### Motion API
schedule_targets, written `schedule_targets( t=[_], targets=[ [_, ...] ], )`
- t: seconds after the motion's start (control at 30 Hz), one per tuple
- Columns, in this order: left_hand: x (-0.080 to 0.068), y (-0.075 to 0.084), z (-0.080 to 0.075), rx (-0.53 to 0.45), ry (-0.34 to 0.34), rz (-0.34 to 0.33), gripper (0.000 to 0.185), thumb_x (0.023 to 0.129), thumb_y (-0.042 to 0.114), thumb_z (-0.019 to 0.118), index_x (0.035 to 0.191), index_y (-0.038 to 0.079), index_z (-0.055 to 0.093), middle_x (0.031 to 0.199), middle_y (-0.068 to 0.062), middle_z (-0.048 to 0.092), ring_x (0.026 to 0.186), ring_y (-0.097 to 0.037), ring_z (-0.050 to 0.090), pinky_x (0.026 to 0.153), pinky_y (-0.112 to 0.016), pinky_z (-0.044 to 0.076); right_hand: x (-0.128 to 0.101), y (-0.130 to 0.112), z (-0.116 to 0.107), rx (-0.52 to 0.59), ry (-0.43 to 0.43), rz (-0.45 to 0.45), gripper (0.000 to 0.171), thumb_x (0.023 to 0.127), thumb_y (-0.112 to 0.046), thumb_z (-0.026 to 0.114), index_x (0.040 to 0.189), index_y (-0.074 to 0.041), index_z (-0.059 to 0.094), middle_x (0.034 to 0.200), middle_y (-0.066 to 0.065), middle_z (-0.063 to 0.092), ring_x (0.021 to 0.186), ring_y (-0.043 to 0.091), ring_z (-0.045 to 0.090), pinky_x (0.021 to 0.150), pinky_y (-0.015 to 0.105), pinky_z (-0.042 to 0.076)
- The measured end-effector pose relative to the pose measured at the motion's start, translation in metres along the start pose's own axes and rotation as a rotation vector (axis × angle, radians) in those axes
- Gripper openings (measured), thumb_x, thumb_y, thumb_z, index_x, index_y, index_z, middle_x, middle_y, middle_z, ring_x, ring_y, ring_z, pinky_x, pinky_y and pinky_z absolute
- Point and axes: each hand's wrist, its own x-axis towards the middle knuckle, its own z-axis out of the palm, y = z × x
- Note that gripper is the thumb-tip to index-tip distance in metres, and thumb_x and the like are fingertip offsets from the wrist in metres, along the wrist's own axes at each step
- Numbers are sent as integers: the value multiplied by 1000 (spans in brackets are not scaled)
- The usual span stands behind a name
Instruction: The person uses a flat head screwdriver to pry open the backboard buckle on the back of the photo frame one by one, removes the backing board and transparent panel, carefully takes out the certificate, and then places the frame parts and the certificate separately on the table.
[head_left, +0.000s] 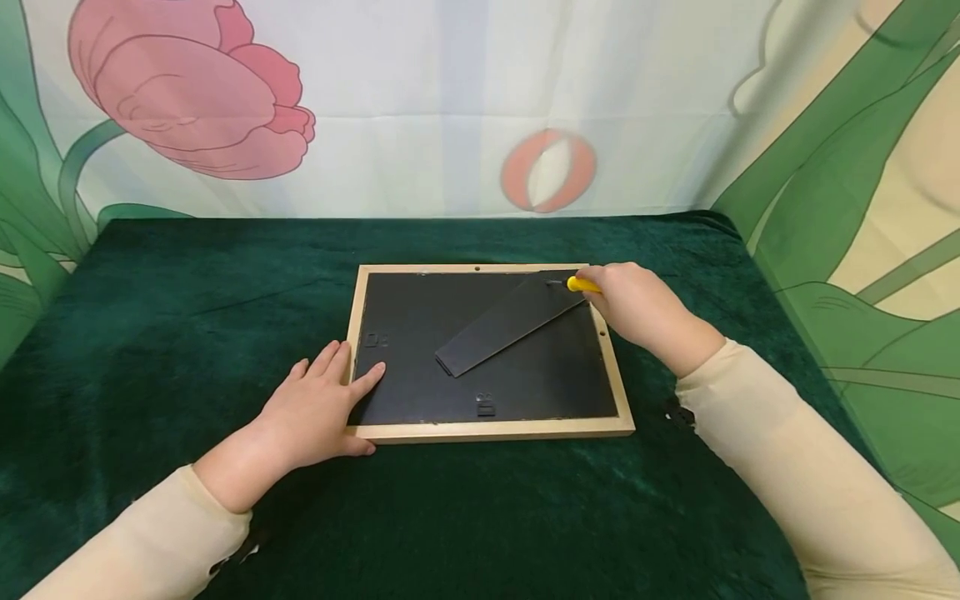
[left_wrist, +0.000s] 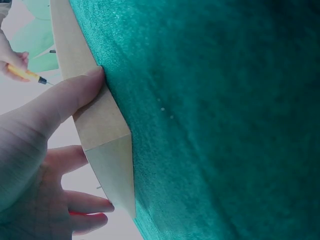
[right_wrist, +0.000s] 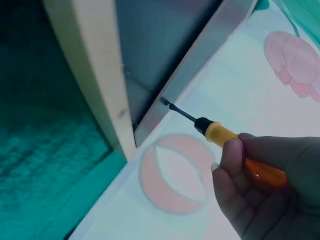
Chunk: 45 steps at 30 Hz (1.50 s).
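Pinching the yellow screwdriver (head_left: 583,285): right hand (head_left: 641,304), fingers on its handle, right of centre in the head view.
Touching the wooden frame (head_left: 487,430): left hand (head_left: 311,412), fingers spread about its lower-left corner, mid-picture on the table (head_left: 465,525).
Black stand (head_left: 506,325): step seems tool work near its upper end; contact I can't tell.
Screwdriver tip: next move likely calls for steady aim.
Dark backing (head_left: 420,308): no readable writing or brand.

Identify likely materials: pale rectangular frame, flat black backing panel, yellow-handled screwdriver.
Pale rectangular frame: probably wood, matte; tan tone, visible corner joint.
Flat black backing panel: smooth, low-sheen; board or plastic, can't tell.
Yellow-handled screwdriver: handle likely glossy plastic, from its highlight; thin dark shaft, probably metal.
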Motion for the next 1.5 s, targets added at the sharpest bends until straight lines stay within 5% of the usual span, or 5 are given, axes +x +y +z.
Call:
schedule_targets(
  t=[0.4,0.63,0.97,1.3,1.5],
  targets=[
    [0,0,1,-9,8,3,93,52,59,68,130,19,36,131,-25,24,120,-40,17,89,-56,22,5,-9,9,-58,10,20,30,82,-11,56,111,-4,51,93,14,59,65,21,54,57,30,47],
    [-1,-1,0,-5,8,4,93,53,59,68,130,19,36,131,-25,24,120,-40,17,89,-56,22,12,-4,14,52,2,27,35,83,-12,54,117,-6,48,102,13,56,61,18,53,53,26,46],
    [-1,0,0,-9,5,0,92,54,57,68,130,19,35,132,-25,23,120,-40,17,89,-56,22,25,3,13,179,6,28,35,85,-20,52,117,-8,48,106,11,53,80,21,51,70,33,44],
    [-2,2,-2,0,19,7,91,54,57,68,130,18,35,131,-25,23,120,-40,18,88,-55,24,2,43,-10,448,229,220,42,81,-43,48,103,-7,51,89,8,54,70,20,50,59,32,42],
    [0,2,0,-9,7,2,92,54,57,68,131,18,35,132,-25,23,120,-40,17,88,-56,23,-3,51,-1,569,287,154,34,84,-38,46,100,-9,50,89,4,51,70,17,50,61,31,44]
  ],
)
